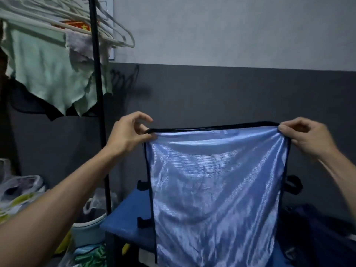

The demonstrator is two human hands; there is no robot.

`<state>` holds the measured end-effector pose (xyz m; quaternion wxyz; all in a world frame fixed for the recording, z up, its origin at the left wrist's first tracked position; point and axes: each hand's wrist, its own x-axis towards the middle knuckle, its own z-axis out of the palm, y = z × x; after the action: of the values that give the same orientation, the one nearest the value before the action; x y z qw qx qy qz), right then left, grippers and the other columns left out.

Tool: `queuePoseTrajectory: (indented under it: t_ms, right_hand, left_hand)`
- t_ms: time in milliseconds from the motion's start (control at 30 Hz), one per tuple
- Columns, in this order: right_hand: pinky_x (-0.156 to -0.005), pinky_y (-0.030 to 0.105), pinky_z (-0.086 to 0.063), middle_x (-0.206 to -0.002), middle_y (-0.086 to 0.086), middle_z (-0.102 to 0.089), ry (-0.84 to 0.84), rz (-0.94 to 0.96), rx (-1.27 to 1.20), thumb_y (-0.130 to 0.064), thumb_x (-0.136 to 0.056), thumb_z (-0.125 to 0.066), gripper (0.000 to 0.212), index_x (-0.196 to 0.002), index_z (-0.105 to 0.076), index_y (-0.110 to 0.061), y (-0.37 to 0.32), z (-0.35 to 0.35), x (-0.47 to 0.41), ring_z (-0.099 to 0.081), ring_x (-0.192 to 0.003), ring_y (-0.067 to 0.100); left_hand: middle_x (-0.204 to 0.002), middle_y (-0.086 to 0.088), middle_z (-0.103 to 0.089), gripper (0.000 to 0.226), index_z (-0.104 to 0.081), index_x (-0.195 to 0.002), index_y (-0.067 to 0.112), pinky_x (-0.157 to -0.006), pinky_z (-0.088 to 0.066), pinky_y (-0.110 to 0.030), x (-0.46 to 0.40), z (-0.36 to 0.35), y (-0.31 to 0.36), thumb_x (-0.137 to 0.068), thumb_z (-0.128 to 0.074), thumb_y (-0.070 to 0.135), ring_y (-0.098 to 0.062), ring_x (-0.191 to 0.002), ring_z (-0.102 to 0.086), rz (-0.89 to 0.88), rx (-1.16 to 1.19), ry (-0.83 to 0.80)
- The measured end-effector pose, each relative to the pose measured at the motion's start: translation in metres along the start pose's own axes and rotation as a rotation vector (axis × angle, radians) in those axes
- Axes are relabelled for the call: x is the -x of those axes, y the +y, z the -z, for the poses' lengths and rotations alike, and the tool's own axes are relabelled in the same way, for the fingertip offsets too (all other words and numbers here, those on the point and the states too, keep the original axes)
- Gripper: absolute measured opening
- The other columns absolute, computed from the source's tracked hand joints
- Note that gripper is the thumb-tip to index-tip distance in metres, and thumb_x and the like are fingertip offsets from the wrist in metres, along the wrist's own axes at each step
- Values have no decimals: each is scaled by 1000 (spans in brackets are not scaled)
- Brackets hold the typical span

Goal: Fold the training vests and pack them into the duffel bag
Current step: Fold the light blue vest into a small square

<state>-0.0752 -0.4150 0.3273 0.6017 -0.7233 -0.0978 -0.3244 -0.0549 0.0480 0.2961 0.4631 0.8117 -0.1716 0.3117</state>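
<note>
Both hands, left hand [128, 132] and right hand [306, 137], are pinching the blue vest's [215, 189] top corners. It's hanging flat above the bench [125, 218], probably being squared up for folding.

text: none legible | red panel [76, 25] behind the white hangers [107, 26]: yellow marks, too blurred and covered to read | elsewhere: no readable labels or numbers

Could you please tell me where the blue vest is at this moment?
In the head view the blue vest hangs centre-right, held up by its black top edge between the left hand and right hand, in front of the blue table.
</note>
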Motion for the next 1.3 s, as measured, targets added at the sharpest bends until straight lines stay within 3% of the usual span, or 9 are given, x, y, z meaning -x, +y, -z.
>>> queuePoseTrajectory:
  t_ms: [167, 300, 500, 600, 700, 867, 1033, 1133, 1300]
  right_hand:
    - [-54, 7, -47, -64, -21, -67, 6, -37, 42, -14, -90, -76, 11, -85, -68, -21, -2, 7, 0, -59, -60, -7]
    - [-51, 10, -42, -62, -20, -64, -29, -47, 53, -14, -91, -73, 13, -85, -66, -23, 2, 15, 2, -54, -60, -4]
    - [-57, 10, -45, -96, 3, -66, -226, -182, 93, -13, -92, -73, 22, -113, -73, -15, 2, 27, 10, -61, -69, -1]
    - [-55, 17, -45, -97, 7, -71, -340, -278, 231, -49, -57, -97, 59, -103, -80, -18, 2, 38, 12, -58, -72, 14]
    - [-69, 14, -57, -101, 6, -76, -399, -377, 170, -52, -26, -104, 92, -104, -77, -10, 2, 46, 14, -70, -85, 11]
    - [-63, 18, -50, -84, 9, -39, -546, -426, 5, -48, -59, -97, 54, -85, -68, -10, 9, 53, 20, -29, -71, 16]
    - [-64, 21, -50, -96, 16, -29, -505, -429, -126, -29, -89, -77, 33, -94, -55, -5, 27, 51, 20, -28, -76, 15]
    - [-62, 19, -43, -81, 8, -37, -461, -405, -131, -30, -92, -73, 27, -91, -57, -8, 31, 46, 20, -19, -76, 16]
    - [-50, 11, -36, -65, -7, -51, -322, -403, -136, -20, -88, -66, 7, -82, -70, -19, 33, 36, 24, -39, -49, 0]
  left_hand:
    - [-81, 11, -77, 24, -79, -95, 22, -69, -46, -4, 0, 0, 9, -76, -90, 14, 6, -77, -70, -81, -128, -45]
    - [-89, 5, -80, 14, -80, -97, 17, -74, -52, -14, 2, 6, 7, -86, -80, 8, -1, -82, -69, -30, 36, -295]
    - [-89, -11, -75, 32, -78, -93, 15, -74, -46, -31, 3, 21, 5, -89, -75, 47, -14, -83, -61, 54, 172, -444]
    - [-77, -2, -70, 27, -74, -81, 13, -60, -48, -17, 3, 27, 11, -90, -69, 38, -5, -67, -61, 90, 272, -443]
    - [-59, 7, -58, 31, -69, -67, 17, -45, -36, -10, 3, 30, 15, -96, -57, 22, 1, -47, -46, 110, 362, -441]
    - [-79, -5, -69, 23, -76, -83, 13, -66, -51, -21, 0, 29, 7, -93, -63, 29, -11, -71, -62, 100, 354, -460]
    - [-87, 6, -73, 15, -73, -102, 16, -76, -52, -28, -5, 6, -14, -95, -70, 29, -1, -77, -66, -299, -359, -177]
    - [-86, 3, -74, 20, -63, -108, 20, -75, -54, -29, 0, -9, -22, -92, -75, 19, -16, -76, -70, -346, -245, -159]
    - [-78, -2, -67, 18, -58, -93, 19, -75, -51, -30, 0, -15, -27, -90, -76, 18, -14, -71, -63, -290, -24, -329]
